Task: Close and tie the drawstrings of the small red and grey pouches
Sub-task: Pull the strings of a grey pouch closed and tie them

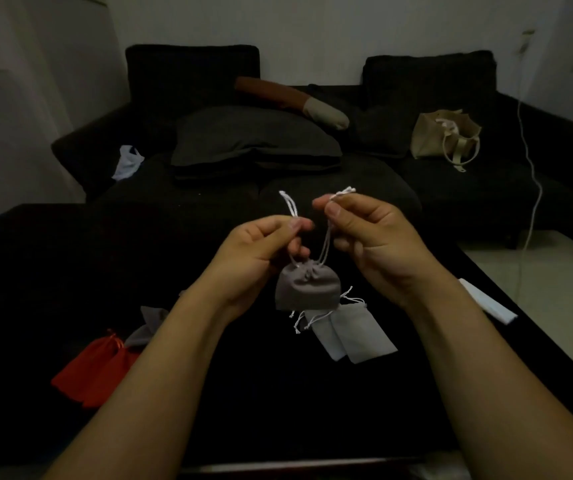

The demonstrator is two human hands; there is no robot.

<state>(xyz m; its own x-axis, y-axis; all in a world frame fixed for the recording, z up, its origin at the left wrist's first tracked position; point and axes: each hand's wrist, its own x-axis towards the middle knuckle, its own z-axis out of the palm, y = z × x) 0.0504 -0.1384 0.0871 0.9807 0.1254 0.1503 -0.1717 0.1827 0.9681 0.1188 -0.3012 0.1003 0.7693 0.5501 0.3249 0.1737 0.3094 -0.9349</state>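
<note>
A small grey pouch [307, 287] hangs in the air between my hands, its mouth gathered shut. My left hand [261, 249] pinches one white drawstring [290, 206], whose end sticks up above the fingers. My right hand [370, 233] pinches the other drawstring [342, 192] higher up, and its cord runs down to the pouch. Two flat light grey pouches [351, 332] lie on the black table beneath. Red pouches [93, 370] and a dark grey pouch [146, 329] lie at the left, partly behind my left forearm.
The black table [278, 410] spreads under my arms. A white flat object [487, 301] lies at its right edge. Behind stand a dark sofa with cushions [254, 138], a beige tote bag [446, 140], a white plastic bag [127, 162] and a hanging white cable [532, 174].
</note>
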